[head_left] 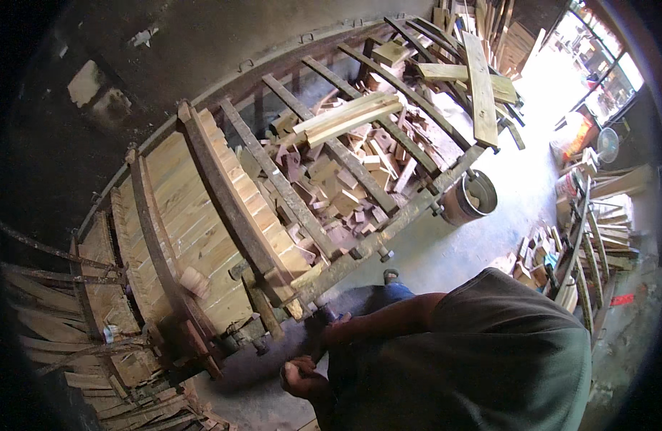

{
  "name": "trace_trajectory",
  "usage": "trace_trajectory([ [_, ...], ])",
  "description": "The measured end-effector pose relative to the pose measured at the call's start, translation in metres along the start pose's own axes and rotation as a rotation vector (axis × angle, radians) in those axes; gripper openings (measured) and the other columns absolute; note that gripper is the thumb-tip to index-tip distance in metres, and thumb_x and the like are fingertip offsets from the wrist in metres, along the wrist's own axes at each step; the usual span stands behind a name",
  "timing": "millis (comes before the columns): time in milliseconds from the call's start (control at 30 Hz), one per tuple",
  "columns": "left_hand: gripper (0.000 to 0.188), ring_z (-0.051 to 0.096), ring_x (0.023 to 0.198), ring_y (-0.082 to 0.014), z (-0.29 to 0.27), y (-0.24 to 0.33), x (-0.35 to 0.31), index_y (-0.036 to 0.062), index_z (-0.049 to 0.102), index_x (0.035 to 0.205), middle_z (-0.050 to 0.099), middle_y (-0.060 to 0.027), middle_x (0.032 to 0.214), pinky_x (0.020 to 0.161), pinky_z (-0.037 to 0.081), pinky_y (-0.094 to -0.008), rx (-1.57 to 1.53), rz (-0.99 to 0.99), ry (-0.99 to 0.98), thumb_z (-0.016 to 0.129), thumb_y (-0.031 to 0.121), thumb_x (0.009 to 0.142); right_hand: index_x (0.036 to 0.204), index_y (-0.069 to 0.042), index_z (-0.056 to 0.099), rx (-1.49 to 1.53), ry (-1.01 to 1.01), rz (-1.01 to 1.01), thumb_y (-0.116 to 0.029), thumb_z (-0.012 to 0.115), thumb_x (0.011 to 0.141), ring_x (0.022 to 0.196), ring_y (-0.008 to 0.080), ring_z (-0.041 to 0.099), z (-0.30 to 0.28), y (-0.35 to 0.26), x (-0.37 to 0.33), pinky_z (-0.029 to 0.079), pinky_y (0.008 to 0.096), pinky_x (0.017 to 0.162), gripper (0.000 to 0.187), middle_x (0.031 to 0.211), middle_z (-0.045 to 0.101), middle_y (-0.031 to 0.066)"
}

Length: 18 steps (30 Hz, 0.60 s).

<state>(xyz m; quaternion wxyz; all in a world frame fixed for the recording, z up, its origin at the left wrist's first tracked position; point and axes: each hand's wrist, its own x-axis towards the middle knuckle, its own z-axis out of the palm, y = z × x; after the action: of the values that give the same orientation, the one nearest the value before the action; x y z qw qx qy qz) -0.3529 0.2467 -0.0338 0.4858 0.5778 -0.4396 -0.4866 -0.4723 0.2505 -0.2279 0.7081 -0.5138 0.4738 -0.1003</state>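
My left hand (303, 378) is low in the view, its fingers curled closed; anything inside them is hidden. Just above it, my right hand (328, 335) sits in shadow beside the front bar of a metal clamp rack (410, 223), near a bolt end (326, 313). Its fingers are too dark to make out. Pale wood strips lie edge to edge as a panel (194, 215) in the rack, under dark metal crossbars (227, 205). A hammer (258, 298) rests by the panel's near edge, its handle toward my hands.
Wood offcuts (345, 190) are heaped beneath the rack's open bars, with loose boards (352, 118) and a long plank (480, 90) on top. A bucket (471, 197) stands right of the rack. More scrap wood (536, 262) lies at right; stacked strips (51, 316) are at left.
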Motion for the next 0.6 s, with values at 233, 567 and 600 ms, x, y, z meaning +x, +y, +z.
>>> trace_trajectory([
  [233, 0.047, 0.048, 0.049, -0.0222, -0.027, -0.04, 0.023, 0.0039, 0.044, 0.058, 0.047, -0.0103, 0.055, 0.053, 0.046, -0.0345, -0.113, 0.382, -0.478, 0.044, 0.035, 0.094, 0.114, -0.01, 0.062, 0.2, 0.027, 0.049, -0.034, 0.057, 0.092, 0.091, 0.0326, 0.062, 0.01, 0.016, -0.015, 0.051, 0.0458, 0.077, 0.033, 0.102, 0.065, 0.0139],
  [567, 0.046, 0.043, 0.047, -0.0154, -0.025, -0.043, 0.009, 0.0109, 0.043, 0.062, 0.039, -0.0008, 0.054, 0.052, 0.046, -0.0326, -0.11, 0.327, -0.231, 0.037, 0.029, 0.104, 0.112, -0.011, 0.062, 0.447, 0.151, -0.021, -0.034, 0.055, 0.094, 0.088, 0.0316, 0.062, 0.029, 0.038, -0.043, 0.052, 0.0452, 0.074, 0.03, 0.099, 0.065, 0.0126],
  [600, 0.045, 0.041, 0.047, -0.0143, -0.027, -0.041, 0.003, 0.0121, 0.042, 0.062, 0.037, 0.0005, 0.053, 0.052, 0.045, -0.0323, -0.194, 0.093, -0.202, 0.036, 0.027, 0.104, 0.112, -0.011, 0.062, 0.5, 0.172, -0.03, -0.034, 0.055, 0.094, 0.087, 0.0316, 0.062, 0.035, 0.044, -0.049, 0.052, 0.0452, 0.074, 0.03, 0.099, 0.065, 0.0125],
])
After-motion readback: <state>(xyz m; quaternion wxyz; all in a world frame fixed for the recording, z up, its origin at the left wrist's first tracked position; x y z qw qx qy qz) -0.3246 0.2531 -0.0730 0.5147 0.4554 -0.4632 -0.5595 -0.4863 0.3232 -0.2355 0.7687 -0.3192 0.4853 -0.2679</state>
